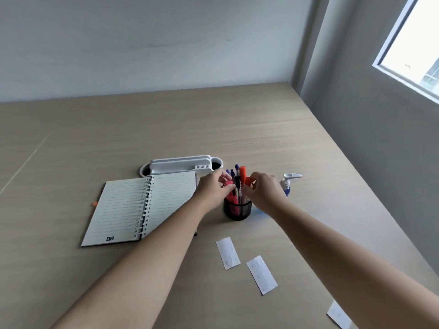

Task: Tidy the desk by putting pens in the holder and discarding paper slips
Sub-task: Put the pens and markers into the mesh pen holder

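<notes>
I'm looking at both hands crowded over the black mesh cylinder pen holder (pixel 237 210), and they hide part of the pens, so I can't count those: my left hand (pixel 212 191) has its grip pinched on a pink highlighter (pixel 230 189) standing in it, my right hand (pixel 266 191) is clamped on an orange marker (pixel 249 181). Three white paper slips (pixel 228 252) lie on the pale wood counter (pixel 237 129), the nearest one cut off by the frame's bottom edge. The open spiral notebook (pixel 133 207) and white plastic organiser (pixel 180 166) sit left; the far counter is open, its right edge close.
</notes>
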A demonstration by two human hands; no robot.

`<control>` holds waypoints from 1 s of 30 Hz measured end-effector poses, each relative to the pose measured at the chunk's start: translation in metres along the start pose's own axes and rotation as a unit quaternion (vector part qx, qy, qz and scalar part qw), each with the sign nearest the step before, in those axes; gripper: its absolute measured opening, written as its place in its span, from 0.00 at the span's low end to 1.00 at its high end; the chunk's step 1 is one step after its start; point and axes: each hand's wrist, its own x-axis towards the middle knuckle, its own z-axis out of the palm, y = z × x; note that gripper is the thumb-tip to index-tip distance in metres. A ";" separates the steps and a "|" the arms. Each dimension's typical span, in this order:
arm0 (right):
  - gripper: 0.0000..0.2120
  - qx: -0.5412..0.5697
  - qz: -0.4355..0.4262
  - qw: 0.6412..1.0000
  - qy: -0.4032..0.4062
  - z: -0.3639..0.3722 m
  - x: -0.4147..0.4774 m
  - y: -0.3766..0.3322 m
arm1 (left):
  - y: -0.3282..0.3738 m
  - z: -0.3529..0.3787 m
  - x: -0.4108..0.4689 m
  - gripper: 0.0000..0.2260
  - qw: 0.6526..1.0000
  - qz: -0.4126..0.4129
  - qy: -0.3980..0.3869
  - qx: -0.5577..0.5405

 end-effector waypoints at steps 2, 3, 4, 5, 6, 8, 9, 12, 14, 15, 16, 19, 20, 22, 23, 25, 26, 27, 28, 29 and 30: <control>0.09 -0.006 0.006 1.000 0.011 0.002 0.002 -0.001 | 0.000 0.002 0.002 0.04 0.999 0.010 0.028 0.011; 0.09 -0.015 0.009 1.000 0.005 0.003 0.002 0.000 | 0.000 0.004 0.002 0.05 0.999 0.012 0.037 0.015; 0.10 -0.023 0.011 1.000 -0.002 0.005 0.003 0.000 | 0.001 0.005 0.003 0.05 0.999 0.015 0.042 0.017; 0.10 -0.029 0.012 0.999 -0.011 0.006 0.003 0.001 | 0.002 0.007 0.004 0.05 0.999 0.017 0.043 0.018; 0.10 -0.031 0.014 0.999 -0.019 0.007 0.002 0.001 | 0.004 0.008 0.004 0.06 0.999 0.018 0.043 0.021; 0.10 -0.024 0.015 1.000 -0.008 0.009 0.000 0.003 | 0.006 0.009 0.004 0.09 0.998 0.025 0.052 0.032; 0.10 -0.012 0.017 1.000 0.016 0.009 -0.002 0.005 | 0.006 0.008 0.002 0.10 0.996 0.035 0.068 0.040; 0.08 0.066 0.030 0.994 0.086 0.008 -0.011 0.012 | 0.000 0.007 -0.007 0.08 0.984 0.059 0.158 0.048; 0.07 0.099 0.042 0.991 0.083 0.010 -0.019 0.018 | -0.007 0.008 -0.015 0.06 0.981 0.036 0.189 0.035; 0.06 0.108 0.056 0.990 0.074 0.013 -0.023 0.020 | -0.011 0.009 -0.019 0.06 0.982 0.012 0.185 0.026; 0.05 0.123 0.076 0.987 0.067 0.016 -0.026 0.022 | -0.016 0.011 -0.020 0.06 0.985 -0.022 0.170 0.012; 0.10 0.260 0.166 0.951 0.035 0.025 -0.035 0.027 | -0.026 0.017 -0.024 0.12 0.976 -0.168 0.080 -0.115; 0.12 0.325 0.198 0.925 0.020 0.028 -0.036 0.027 | -0.027 0.019 -0.025 0.13 0.958 -0.211 0.052 -0.187; 0.14 0.431 0.246 0.868 -0.005 0.033 -0.038 0.028 | -0.029 0.024 -0.026 0.13 0.920 -0.257 0.026 -0.295; 0.14 0.471 0.261 0.843 -0.015 0.034 -0.037 0.027 | -0.030 0.026 -0.026 0.12 0.905 -0.268 0.022 -0.331; 0.13 0.534 0.277 0.798 -0.031 0.038 -0.033 0.027 | -0.032 0.029 -0.025 0.08 0.882 -0.275 0.021 -0.383; 0.13 0.554 0.282 0.782 -0.037 0.039 -0.031 0.027 | -0.033 0.030 -0.025 0.06 0.876 -0.274 0.021 -0.396; 0.12 0.564 0.287 0.773 -0.042 0.042 -0.028 0.027 | -0.034 0.031 -0.023 0.04 0.874 -0.269 0.020 -0.403; 0.11 0.567 0.291 0.769 -0.045 0.044 -0.024 0.027 | -0.035 0.031 -0.021 0.04 0.874 -0.265 0.019 -0.406; 0.11 0.568 0.295 0.767 -0.046 0.047 -0.020 0.026 | -0.036 0.031 -0.018 0.03 0.875 -0.261 0.021 -0.408; 0.11 0.568 0.298 0.766 -0.045 0.050 -0.016 0.026 | -0.037 0.030 -0.014 0.03 0.875 -0.257 0.024 -0.410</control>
